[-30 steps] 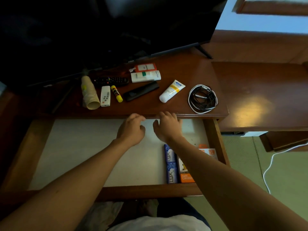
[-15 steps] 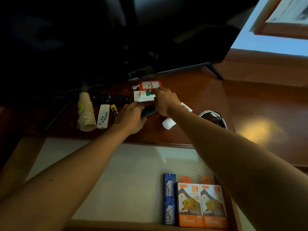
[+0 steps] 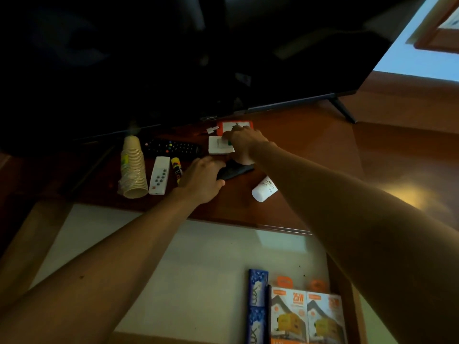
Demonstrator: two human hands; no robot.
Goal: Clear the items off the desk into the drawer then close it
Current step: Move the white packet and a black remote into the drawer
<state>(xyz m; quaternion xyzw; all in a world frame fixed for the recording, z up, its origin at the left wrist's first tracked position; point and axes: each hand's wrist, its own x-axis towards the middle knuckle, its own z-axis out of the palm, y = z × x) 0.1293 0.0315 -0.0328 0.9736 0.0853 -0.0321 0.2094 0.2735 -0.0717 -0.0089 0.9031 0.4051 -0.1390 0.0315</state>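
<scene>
Desk [image 3: 310,150] items, drawer [image 3: 211,264] open.
Left hand [image 3: 202,181] fingers curl around black remote [image 3: 236,171]; right hand [image 3: 244,142] fingertips press white box [image 3: 218,147].

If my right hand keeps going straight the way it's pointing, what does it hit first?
Most likely the orange packet just past the fingertips of the right hand, which already rest on the white box; depth is unclear.

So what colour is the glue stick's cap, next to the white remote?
Yellow, on the glue stick beside the white remote; the head view shows it.
</scene>
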